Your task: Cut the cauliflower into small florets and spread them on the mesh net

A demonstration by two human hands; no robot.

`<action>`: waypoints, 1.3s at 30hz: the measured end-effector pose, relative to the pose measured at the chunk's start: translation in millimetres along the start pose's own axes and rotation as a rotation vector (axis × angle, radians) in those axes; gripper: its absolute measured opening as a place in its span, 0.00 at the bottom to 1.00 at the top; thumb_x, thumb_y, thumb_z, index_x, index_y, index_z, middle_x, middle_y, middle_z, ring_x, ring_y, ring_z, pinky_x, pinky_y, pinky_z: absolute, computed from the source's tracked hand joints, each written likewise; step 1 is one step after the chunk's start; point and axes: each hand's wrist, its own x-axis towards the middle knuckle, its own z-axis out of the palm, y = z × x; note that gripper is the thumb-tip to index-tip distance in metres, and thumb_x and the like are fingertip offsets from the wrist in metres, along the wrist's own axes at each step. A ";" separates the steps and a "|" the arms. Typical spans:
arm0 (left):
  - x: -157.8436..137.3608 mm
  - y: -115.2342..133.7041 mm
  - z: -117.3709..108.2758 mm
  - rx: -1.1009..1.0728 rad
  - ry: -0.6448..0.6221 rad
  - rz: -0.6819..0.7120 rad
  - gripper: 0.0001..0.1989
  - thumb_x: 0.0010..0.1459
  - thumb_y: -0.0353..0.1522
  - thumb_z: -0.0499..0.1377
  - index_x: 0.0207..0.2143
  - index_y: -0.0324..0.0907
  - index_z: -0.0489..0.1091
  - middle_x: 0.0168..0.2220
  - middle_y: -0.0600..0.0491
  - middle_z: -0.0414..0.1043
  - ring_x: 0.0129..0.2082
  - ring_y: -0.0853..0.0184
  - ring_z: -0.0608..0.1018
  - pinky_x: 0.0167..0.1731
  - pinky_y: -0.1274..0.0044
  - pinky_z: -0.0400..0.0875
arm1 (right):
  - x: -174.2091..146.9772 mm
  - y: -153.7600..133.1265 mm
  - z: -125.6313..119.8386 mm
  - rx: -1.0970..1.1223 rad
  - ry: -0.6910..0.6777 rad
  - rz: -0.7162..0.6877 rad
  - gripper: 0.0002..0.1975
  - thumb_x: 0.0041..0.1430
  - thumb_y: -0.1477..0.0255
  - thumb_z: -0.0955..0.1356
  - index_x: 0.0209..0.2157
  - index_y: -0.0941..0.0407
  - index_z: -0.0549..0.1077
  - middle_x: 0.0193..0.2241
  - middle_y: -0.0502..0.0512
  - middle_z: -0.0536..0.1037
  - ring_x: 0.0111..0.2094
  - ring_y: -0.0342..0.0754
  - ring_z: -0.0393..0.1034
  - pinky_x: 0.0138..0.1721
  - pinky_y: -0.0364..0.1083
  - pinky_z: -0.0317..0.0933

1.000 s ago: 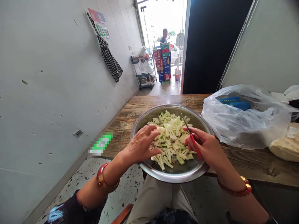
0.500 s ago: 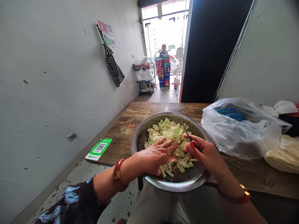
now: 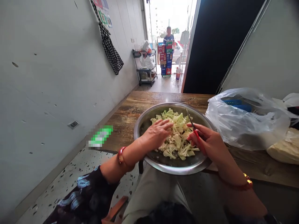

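Observation:
A wide steel basin (image 3: 179,170) holds a heap of cauliflower florets (image 3: 176,141), pale with green stems. My left hand (image 3: 156,134) is over the left side of the heap, fingers stretched forward and a little bent, gripping no piece that I can see; its fingertips are at the florets. On the right, my right hand (image 3: 210,141) is closed around the red handles of a pair of scissors (image 3: 196,133). Their dark blades point up and away over the florets, and look closed together. Part of the handles is hidden by my fingers.
The basin overhangs the near edge of a wooden table (image 3: 121,124). Right of it lie a clear plastic bag (image 3: 247,127) and a wrapped pale bundle (image 3: 283,149). A blurred green card (image 3: 101,136) sits at left. Beyond, a person stands behind stacked boxes (image 3: 166,60) near a cart (image 3: 146,68).
My left hand has lifted and shifted away from me over the florets, uncovering some near the front. My right hand still holds the scissors. The view has tilted down.

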 end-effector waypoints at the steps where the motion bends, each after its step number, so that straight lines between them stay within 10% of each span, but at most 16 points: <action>1: 0.4 -5.3 2.3 -0.034 0.041 -0.042 0.16 0.57 0.23 0.58 0.46 0.43 0.77 0.62 0.45 0.68 0.65 0.53 0.66 0.65 0.56 0.59 | -0.6 -1.5 0.0 0.001 0.006 0.001 0.29 0.56 0.55 0.73 0.55 0.55 0.75 0.29 0.52 0.80 0.26 0.44 0.71 0.27 0.43 0.66; 18: -3.0 -34.2 4.6 -0.864 0.379 -0.481 0.14 0.62 0.30 0.56 0.48 0.39 0.74 0.49 0.45 0.78 0.49 0.64 0.78 0.53 0.71 0.71 | -7.0 -3.7 0.0 0.022 0.071 0.049 0.25 0.55 0.56 0.74 0.53 0.51 0.76 0.29 0.51 0.80 0.26 0.43 0.70 0.25 0.41 0.66; 39: -7.0 -12.9 1.4 -0.198 0.078 -0.029 0.15 0.59 0.23 0.54 0.35 0.45 0.79 0.41 0.50 0.75 0.48 0.61 0.70 0.50 0.67 0.63 | -5.7 -2.7 -0.4 0.009 0.062 0.070 0.29 0.52 0.55 0.76 0.53 0.52 0.77 0.29 0.52 0.81 0.25 0.42 0.71 0.26 0.40 0.68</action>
